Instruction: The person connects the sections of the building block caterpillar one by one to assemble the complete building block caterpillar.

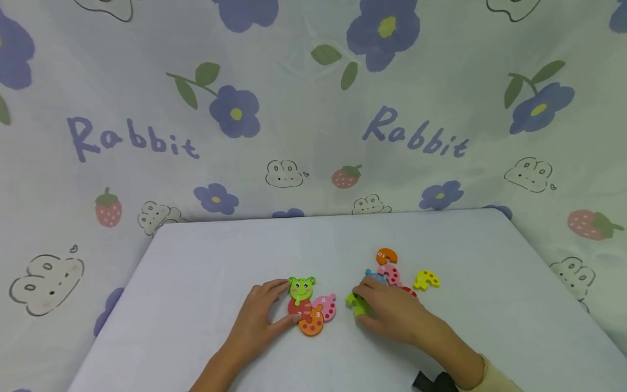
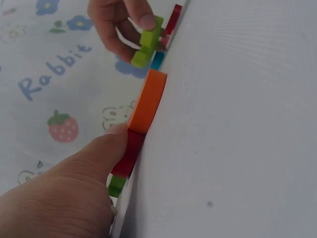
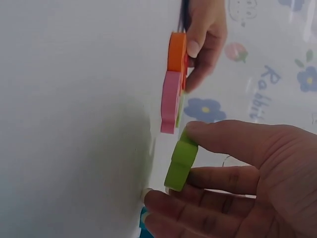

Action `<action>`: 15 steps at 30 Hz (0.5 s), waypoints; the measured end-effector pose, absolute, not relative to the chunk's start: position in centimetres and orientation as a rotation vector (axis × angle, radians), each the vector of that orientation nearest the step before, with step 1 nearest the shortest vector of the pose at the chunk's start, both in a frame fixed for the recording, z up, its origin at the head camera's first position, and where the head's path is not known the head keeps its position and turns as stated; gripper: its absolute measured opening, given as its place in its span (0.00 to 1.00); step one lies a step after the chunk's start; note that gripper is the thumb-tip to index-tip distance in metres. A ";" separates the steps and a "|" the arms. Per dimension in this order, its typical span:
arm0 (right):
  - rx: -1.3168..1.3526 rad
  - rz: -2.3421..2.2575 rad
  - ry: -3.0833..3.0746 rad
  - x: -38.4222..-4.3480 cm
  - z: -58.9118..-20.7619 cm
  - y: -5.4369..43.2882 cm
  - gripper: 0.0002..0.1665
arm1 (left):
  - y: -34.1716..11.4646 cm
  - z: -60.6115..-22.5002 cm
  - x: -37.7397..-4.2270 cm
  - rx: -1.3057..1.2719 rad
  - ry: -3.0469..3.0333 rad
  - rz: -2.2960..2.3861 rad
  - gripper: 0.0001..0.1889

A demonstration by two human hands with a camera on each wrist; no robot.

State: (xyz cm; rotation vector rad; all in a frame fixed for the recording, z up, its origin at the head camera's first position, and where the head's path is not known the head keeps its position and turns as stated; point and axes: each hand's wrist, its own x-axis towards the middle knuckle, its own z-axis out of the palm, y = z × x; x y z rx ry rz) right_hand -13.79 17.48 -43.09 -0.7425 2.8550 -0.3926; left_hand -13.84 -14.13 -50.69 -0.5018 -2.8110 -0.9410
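Right hand: one, grasping, thumb against fingers, one bright-green lobed piece, thick and smooth-sided; raised off the table in the wrist views.

Left hand: one, fingers extended, thumb tip on the red rounded piece, fingertips beside the green smiling head-shaped piece.

Cluster just right of left hand: four flat, thick-edged pieces, edges meeting; the two above, plus one orange dotted round piece and one pink dotted piece with a knob.

Beyond right hand: five loose pieces; one blue, one pink dotted, one orange arched, one red, partly hidden, one yellow dotted arch, apart to the right.

Beneath both hands: one smooth white tabletop.
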 end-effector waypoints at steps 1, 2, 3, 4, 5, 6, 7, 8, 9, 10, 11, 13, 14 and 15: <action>-0.745 -0.401 2.860 -13.9 -43.0 17.3 0.29 | -14.1 -50.7 -13.8 -0.498 -2.813 -0.942 0.39; -0.747 -0.408 2.864 -14.0 -43.0 17.2 0.29 | -14.1 -50.7 -13.8 -0.499 -2.811 -0.946 0.39; -0.749 -0.414 2.869 -14.2 -43.0 17.0 0.29 | -14.1 -50.7 -13.7 -0.495 -2.815 -0.946 0.39; -0.753 -0.416 2.873 -14.4 -43.0 16.8 0.29 | -14.1 -50.7 -13.7 -0.490 -2.822 -0.953 0.39; -0.758 -0.421 2.876 -14.5 -43.0 16.6 0.29 | -14.1 -50.6 -13.7 -0.486 -2.831 -0.960 0.39; -0.768 -0.420 2.879 -14.7 -43.1 16.4 0.29 | -14.1 -50.6 -13.7 -0.480 -2.844 -0.965 0.39; -0.777 -0.420 2.881 -14.8 -43.2 16.3 0.30 | -14.1 -50.6 -13.6 -0.478 -2.855 -0.973 0.39; -0.782 -0.420 2.880 -14.9 -43.2 16.1 0.30 | -14.0 -50.6 -13.6 -0.477 -2.858 -0.975 0.39; -0.788 -0.419 2.878 -15.1 -43.2 15.9 0.30 | -14.0 -50.6 -13.5 -0.469 -2.868 -0.975 0.39; -0.795 -0.417 2.877 -15.2 -43.2 15.7 0.30 | -14.0 -50.6 -13.5 -0.466 -2.874 -0.978 0.39; -0.803 -0.419 2.876 -15.3 -43.2 15.5 0.30 | -14.0 -50.6 -13.5 -0.463 -2.877 -0.977 0.39; -0.814 -0.411 2.869 -15.4 -43.3 15.3 0.30 | -13.9 -50.7 -13.4 -0.464 -2.874 -0.975 0.39; -0.818 -0.402 2.865 -15.5 -43.3 15.2 0.30 | -13.9 -50.7 -13.3 -0.464 -2.868 -0.968 0.40; -0.828 -0.399 2.861 -15.6 -43.5 15.1 0.29 | -13.9 -50.7 -13.3 -0.462 -2.866 -0.968 0.39</action>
